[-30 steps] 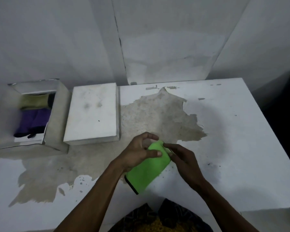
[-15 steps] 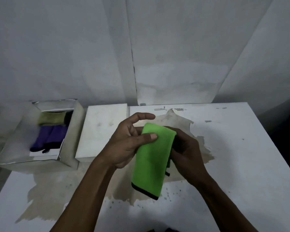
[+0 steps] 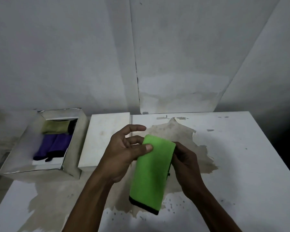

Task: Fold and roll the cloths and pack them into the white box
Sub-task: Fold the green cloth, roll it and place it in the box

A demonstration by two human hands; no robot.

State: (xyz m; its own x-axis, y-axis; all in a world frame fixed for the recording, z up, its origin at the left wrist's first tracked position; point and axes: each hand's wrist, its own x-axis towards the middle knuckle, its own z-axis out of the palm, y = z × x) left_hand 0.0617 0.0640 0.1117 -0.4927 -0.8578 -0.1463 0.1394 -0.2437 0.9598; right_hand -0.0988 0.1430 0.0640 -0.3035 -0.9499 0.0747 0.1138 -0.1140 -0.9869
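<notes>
Green cloth lifted off the table, folded narrow and ready to roll.

Nearest, the green cloth (image 3: 151, 173) hangs as a long folded strip with its black hem at the bottom, held up in the air above the stained table (image 3: 241, 156); a second ago it lay slanted low near the tabletop, and it has since been raised and turned nearly upright. The left hand (image 3: 122, 156) pinches its top edge, thumb on the front face and forefinger lifted free. The right hand (image 3: 184, 163) grips the right edge from behind, fingers curled round it. Rolling from the top looks like the step now due. Farther left lies a flat white lid (image 3: 104, 139), and beyond it the white box (image 3: 15, 164), already holding two purple rolls (image 3: 55, 146) and an olive roll (image 3: 55, 128), with some room left near its front.
</notes>
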